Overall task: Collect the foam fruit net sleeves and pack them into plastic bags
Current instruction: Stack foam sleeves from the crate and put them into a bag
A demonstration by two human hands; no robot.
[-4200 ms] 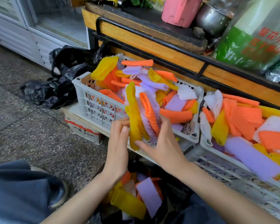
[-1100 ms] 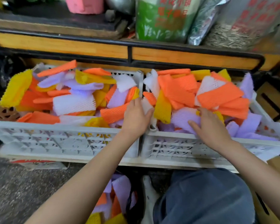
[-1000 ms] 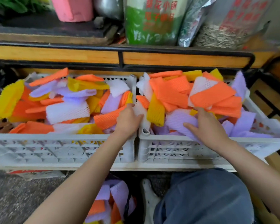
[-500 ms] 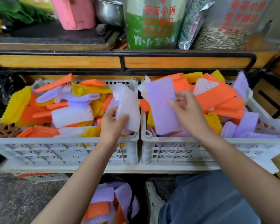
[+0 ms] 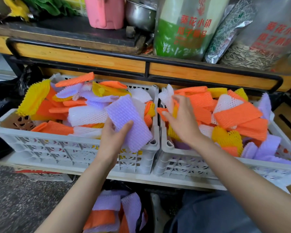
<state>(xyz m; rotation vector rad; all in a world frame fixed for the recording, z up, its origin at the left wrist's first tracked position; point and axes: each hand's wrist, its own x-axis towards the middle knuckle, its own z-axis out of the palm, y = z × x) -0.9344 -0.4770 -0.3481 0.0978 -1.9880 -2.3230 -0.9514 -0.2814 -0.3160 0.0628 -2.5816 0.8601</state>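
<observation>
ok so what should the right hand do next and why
Probably close the right hand on the white sleeve by its fingers in the right crate and lift it out. That hand is spread open and holds nothing, while the left hand grips a purple sleeve over the left crate.

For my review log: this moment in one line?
left hand: grips purple sleeve | right hand: open over right crate | step: collecting
</observation>
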